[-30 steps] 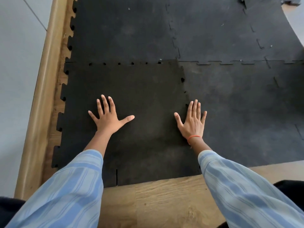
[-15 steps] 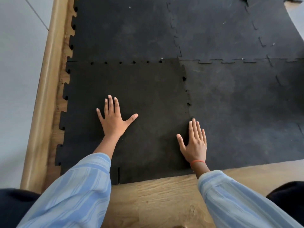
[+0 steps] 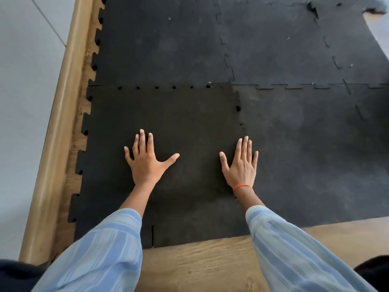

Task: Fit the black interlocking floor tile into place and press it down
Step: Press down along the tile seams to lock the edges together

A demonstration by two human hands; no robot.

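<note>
The black interlocking floor tile (image 3: 168,114) lies flat on the wooden floor, darker than its neighbours. Small gaps show along its far seam and at its right seam. My left hand (image 3: 147,161) lies palm down with fingers spread on the tile's middle left. My right hand (image 3: 241,165) lies flat, palm down, over the tile's right seam, with an orange band at the wrist. Neither hand holds anything.
Greyer tiles (image 3: 315,144) adjoin to the right and beyond. A wooden skirting board (image 3: 61,127) and a pale wall run along the left. Bare wooden floor (image 3: 200,264) shows at the near edge. A torn tile edge (image 3: 370,9) sits at the far right.
My right hand has moved forward along the right seam from the tile's near corner. My left hand has stayed in about the same place.
</note>
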